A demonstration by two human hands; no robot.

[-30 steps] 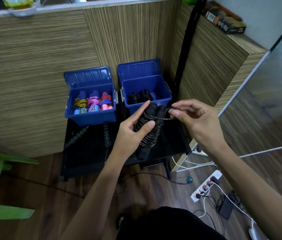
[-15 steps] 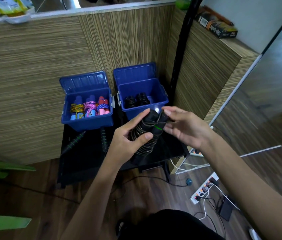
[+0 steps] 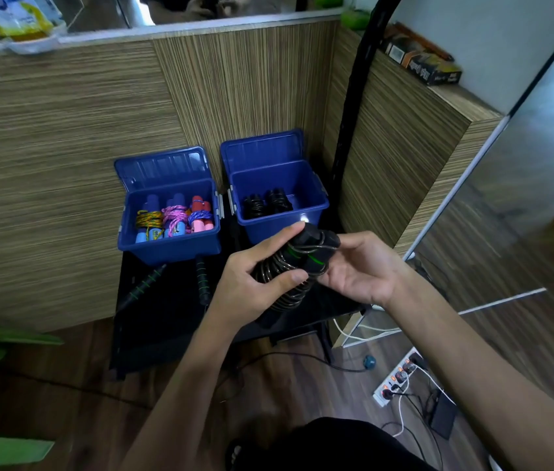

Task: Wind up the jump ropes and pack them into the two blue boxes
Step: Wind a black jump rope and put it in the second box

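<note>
Since a second ago the right hand (image 3: 358, 270) has let the cable go and now cups the black jump rope (image 3: 297, 266), fingers curled beneath; the left hand (image 3: 251, 283) still grips it. No label is legible.

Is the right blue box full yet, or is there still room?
Still room. The right blue box holds two wound black rope bundles against its left side; bare blue floor shows to their right.
</note>
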